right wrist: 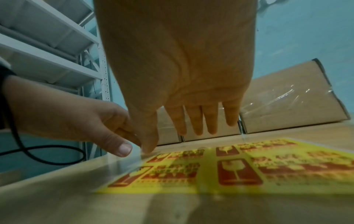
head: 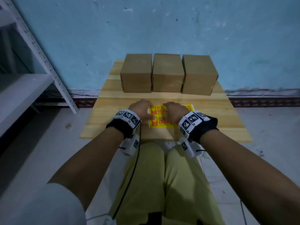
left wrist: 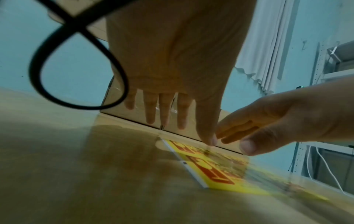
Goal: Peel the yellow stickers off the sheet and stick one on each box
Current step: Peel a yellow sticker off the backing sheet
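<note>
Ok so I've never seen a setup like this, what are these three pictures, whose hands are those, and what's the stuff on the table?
There is no robot: a person wears one camera on the head and one on each wrist. The head view looks down at both arms; the banded wrist cuffs carry the other two cameras, which look along each hand from underneath.

On the wooden table three plain cardboard boxes stand in a row at the far edge. Nearer lies a yellow sticker sheet with red glass symbols.

The left hand and the right hand are both over the sheet's left end, fingers straight. Neither grips anything; whether a fingertip touches the sheet is unclear. No box shows a sticker yet.
</note>
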